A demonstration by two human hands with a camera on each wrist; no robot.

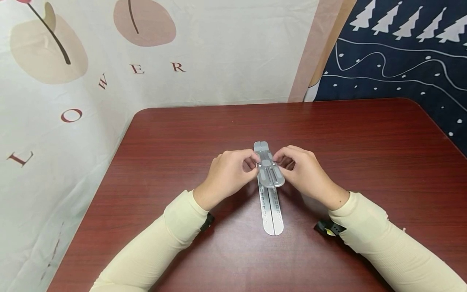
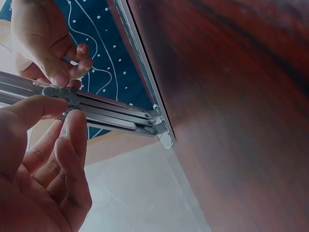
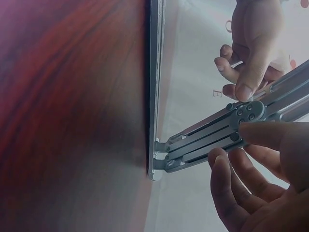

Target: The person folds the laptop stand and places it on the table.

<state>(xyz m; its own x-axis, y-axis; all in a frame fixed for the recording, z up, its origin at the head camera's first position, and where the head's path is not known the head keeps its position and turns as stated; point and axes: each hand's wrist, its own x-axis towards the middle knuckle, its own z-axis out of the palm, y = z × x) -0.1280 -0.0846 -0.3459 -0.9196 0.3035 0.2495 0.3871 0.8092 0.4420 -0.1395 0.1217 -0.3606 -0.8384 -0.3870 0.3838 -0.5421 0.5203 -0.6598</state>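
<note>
A folding silver metal laptop stand [image 1: 270,174] stands partly raised on the table, its upper arms slanting up from the far end of a long flat base [image 1: 268,221]. My left hand [image 1: 227,172] pinches the left edge of the upper part between thumb and fingers. On the opposite edge, the thumb and forefinger of my right hand [image 1: 305,173] pinch near the same middle joint. That joint, a rounded plate [image 3: 251,112] with small screws, shows between both hands in the right wrist view. Hinges [image 2: 157,123] link the arms to the base in the left wrist view.
The reddish-brown wooden table [image 1: 182,134] has rounded far corners. A pale printed cloth [image 1: 233,48] hangs behind and to the left, and a dark blue cloth [image 1: 394,85] with white trees hangs at the back right. Dark straps [image 1: 330,228] sit at the wrists.
</note>
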